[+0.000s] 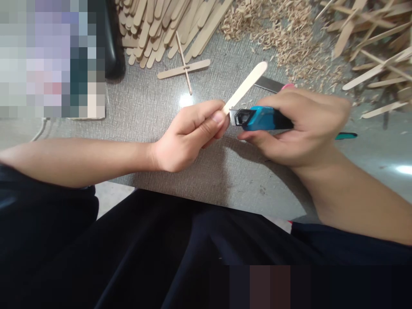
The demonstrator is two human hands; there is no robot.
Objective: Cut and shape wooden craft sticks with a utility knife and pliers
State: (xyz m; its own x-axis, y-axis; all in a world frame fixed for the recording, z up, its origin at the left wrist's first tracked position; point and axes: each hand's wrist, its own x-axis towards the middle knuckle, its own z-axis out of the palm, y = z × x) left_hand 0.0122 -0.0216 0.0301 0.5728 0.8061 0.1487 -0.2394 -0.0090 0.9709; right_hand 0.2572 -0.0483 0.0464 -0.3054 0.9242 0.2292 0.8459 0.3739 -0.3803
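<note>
My left hand (189, 137) pinches the near end of a flat wooden stick (246, 86) that points up and to the right. My right hand (299, 128) is wrapped around a blue and black utility knife (260, 119). The knife's front end sits right beside the stick, just past my left fingertips. Both hands hover above a grey board (161, 111) over my lap.
A heap of flat wooden sticks (161, 25) lies at the top, with a cross-shaped stick piece (185, 68) in front of it. Wood shavings (283, 34) and more loose sticks (376, 51) cover the top right. A metal strip (268, 84) lies behind my right hand.
</note>
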